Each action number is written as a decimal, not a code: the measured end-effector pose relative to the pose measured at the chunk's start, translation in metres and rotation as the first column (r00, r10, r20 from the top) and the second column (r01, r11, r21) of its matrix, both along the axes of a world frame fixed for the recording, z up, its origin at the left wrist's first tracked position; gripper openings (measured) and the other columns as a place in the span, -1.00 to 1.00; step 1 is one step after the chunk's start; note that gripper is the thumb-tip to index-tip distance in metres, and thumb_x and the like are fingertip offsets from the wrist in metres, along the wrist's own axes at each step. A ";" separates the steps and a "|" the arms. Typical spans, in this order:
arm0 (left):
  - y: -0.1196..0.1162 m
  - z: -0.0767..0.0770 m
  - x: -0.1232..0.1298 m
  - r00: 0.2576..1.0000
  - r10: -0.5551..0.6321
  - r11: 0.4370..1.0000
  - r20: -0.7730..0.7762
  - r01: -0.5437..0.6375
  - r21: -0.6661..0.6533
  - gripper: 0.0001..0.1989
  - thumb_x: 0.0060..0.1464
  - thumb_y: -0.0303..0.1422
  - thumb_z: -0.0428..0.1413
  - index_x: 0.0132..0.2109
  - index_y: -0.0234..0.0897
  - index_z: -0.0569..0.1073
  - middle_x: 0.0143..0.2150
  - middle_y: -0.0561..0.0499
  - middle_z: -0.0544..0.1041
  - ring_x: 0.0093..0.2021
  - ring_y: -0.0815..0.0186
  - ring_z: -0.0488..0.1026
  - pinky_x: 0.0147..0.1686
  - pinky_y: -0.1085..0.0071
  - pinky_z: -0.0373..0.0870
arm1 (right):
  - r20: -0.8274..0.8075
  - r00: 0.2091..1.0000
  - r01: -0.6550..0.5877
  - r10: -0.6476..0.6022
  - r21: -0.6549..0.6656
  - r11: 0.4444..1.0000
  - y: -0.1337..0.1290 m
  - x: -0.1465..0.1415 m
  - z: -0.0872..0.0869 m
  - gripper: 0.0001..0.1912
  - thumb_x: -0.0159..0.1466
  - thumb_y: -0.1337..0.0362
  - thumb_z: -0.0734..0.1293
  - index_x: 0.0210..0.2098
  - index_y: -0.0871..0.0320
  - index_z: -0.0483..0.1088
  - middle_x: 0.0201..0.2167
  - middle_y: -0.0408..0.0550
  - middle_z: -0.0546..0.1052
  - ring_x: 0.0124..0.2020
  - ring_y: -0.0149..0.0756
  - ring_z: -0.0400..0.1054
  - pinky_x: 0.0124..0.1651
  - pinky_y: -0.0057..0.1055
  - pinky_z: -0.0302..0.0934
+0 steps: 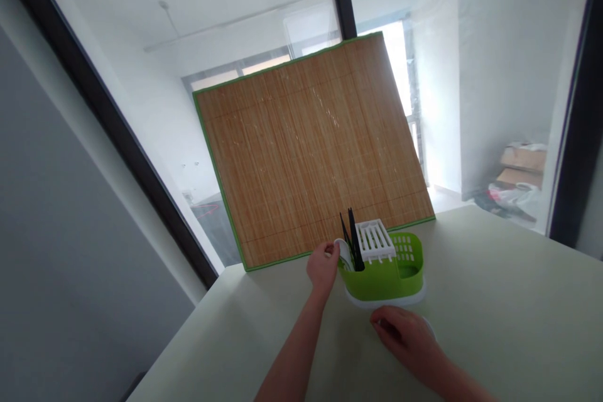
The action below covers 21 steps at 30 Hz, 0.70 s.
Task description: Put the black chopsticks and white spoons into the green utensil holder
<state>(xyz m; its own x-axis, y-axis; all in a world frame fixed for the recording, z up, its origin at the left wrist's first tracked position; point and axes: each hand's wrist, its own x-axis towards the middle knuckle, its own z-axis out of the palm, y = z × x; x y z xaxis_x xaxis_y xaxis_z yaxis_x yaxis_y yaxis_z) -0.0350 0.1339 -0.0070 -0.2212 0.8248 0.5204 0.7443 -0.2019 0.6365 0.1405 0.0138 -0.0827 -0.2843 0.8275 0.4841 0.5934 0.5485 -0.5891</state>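
A green utensil holder (377, 286) with a white base stands upright on the table, close to the mat. Black chopsticks (354, 242) and a white spoon (344, 251) stick up from its left compartment. At that left end, my left hand (324, 267) is closed, its fingertips pinching the edge of the spoon. My right hand (407, 333) is in front of the holder, just above the table, with its fingers curled together. A pale rounded edge shows behind it; what the fingers hold is hidden.
A white slotted rack (375, 239) sits on the middle of the holder. Behind it a bamboo mat (311, 157) with green edging leans against the glass. The pale table (509, 301) meets the glass wall at the back. Boxes (522, 163) lie beyond the glass.
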 end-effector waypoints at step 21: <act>-0.100 -0.093 0.013 0.935 -0.298 0.952 0.192 0.276 0.132 -0.82 0.18 -0.34 0.00 -0.11 -0.25 0.42 -0.41 0.07 0.38 -0.49 0.43 0.24 -0.47 0.54 0.19 | 0.418 0.903 0.255 -0.096 -0.342 0.904 0.042 0.096 -0.011 -0.70 0.10 0.13 0.33 -0.21 0.13 0.46 -0.35 -0.02 0.55 -0.32 -0.12 0.44 -0.34 -0.36 0.14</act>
<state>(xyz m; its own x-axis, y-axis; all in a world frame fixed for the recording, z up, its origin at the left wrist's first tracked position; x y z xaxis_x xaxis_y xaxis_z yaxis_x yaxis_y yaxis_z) -0.0222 0.0338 -0.1004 -0.0949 0.8147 0.5720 0.4990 -0.4583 0.7355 0.2362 0.0553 -0.0941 -0.2132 0.9770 0.0054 0.8790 0.1942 -0.4355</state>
